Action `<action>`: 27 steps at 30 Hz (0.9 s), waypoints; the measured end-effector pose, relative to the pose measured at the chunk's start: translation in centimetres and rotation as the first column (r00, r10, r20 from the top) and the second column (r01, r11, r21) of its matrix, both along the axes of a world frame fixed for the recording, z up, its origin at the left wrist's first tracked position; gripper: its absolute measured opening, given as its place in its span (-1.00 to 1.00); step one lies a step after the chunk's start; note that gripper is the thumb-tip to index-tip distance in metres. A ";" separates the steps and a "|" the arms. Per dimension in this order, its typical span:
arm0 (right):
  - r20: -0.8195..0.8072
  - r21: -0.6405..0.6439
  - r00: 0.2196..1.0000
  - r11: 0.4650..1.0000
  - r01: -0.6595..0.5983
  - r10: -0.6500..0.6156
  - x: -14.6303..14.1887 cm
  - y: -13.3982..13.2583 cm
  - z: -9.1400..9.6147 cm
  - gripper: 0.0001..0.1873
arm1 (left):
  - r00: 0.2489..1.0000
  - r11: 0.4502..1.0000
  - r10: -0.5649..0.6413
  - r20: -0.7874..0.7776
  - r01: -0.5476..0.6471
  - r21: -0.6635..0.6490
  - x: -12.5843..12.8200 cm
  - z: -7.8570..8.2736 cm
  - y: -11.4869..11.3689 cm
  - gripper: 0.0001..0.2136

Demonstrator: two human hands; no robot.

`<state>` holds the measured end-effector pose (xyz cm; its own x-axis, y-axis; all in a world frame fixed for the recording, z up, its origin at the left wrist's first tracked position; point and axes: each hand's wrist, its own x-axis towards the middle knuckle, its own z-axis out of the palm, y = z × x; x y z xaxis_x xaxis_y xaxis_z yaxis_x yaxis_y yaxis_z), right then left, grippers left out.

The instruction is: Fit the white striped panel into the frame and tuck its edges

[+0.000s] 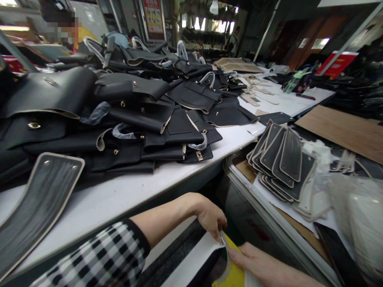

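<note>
My left hand (210,218) reaches in from the lower left, its fingers bent down and pinched on the upper corner of a black-and-white panel (191,257). That panel lies low in front of me, with dark bands and a pale band running along it. Against its right edge is a yellow sheet-like piece (235,271). My right hand (249,257) comes from the lower right, its thumb pressed on the yellow piece and its other fingers mostly hidden. Whether the panel and the yellow piece are joined, I cannot tell.
Black leather bags (143,127) with metal clasps are heaped on the white table (113,199). A long dark strap-like piece (50,199) hangs over its near edge. To the right, dark flaps (278,155) and clear plastic (356,215) lie on a lower surface. Another person (60,20) is behind.
</note>
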<state>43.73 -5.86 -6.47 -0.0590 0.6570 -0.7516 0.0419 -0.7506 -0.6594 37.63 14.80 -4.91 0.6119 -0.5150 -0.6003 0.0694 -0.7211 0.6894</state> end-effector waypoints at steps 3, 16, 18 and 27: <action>0.133 -0.088 0.988 0.993 0.085 -0.073 -0.4 -0.6 -1.0 -0.24 | 1.000 1.000 -0.005 0.001 0.005 0.015 0.0 0.4 0.0 -0.44; 0.103 0.039 0.987 0.992 0.123 -0.127 -2.6 -0.3 -5.1 -0.21 | 0.996 1.000 0.011 0.088 -0.012 0.013 -0.5 1.0 0.6 -0.49; 0.101 0.037 0.986 0.990 0.133 -0.136 -2.6 -0.3 -5.1 -0.20 | 0.996 1.000 0.011 0.087 -0.010 -0.002 -0.5 0.9 0.7 -0.51; 0.109 0.019 0.972 0.978 0.207 -0.208 -3.7 0.3 -3.4 -0.28 | 0.992 0.995 0.077 0.101 -0.070 -0.066 -0.6 0.1 1.0 -0.73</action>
<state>40.06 -5.57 -9.90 0.1617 0.6520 -0.7408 -0.0423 -0.7454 -0.6652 36.99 15.83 -4.82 0.7066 -0.5005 -0.5003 0.0468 -0.6723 0.7388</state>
